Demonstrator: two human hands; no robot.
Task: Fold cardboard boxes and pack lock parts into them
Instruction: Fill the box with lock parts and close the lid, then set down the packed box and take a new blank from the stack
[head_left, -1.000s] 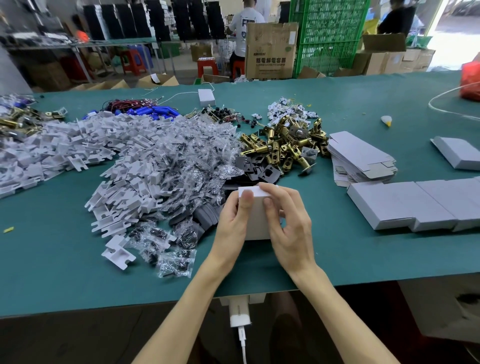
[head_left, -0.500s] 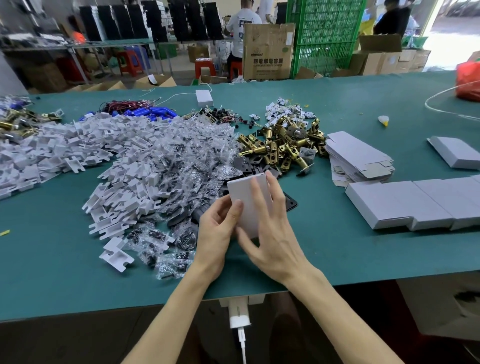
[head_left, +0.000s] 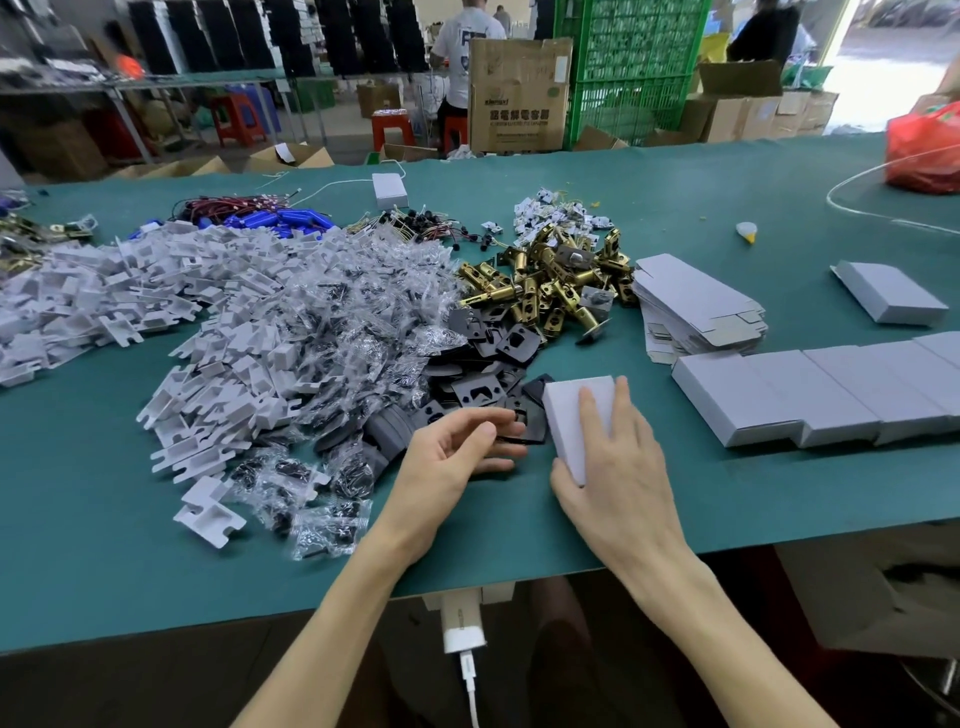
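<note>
Box (head_left: 567, 418) lies flat on table (head_left: 779, 493), just right of centre, long axis near-to-far. Your right hand (head_left: 618, 467) holds it, thumb at near corner. Your left hand (head_left: 447, 457), loosely curled and empty, has let go; box shifted right.

1. A white box (head_left: 567, 413), folded shut, lies flat just right of the plates (head_left: 514, 340).
2. Closed boxes (head_left: 769, 395) lie side by side in a row at right.
3. Flat blanks (head_left: 691, 296) are stacked behind that row.
4. Brass latches (head_left: 545, 280) lie heaped left of the blanks.
5. The black plates are piled before them.
6. Clear bags (head_left: 337, 322) and white inserts (head_left: 218, 410) spread left.
</note>
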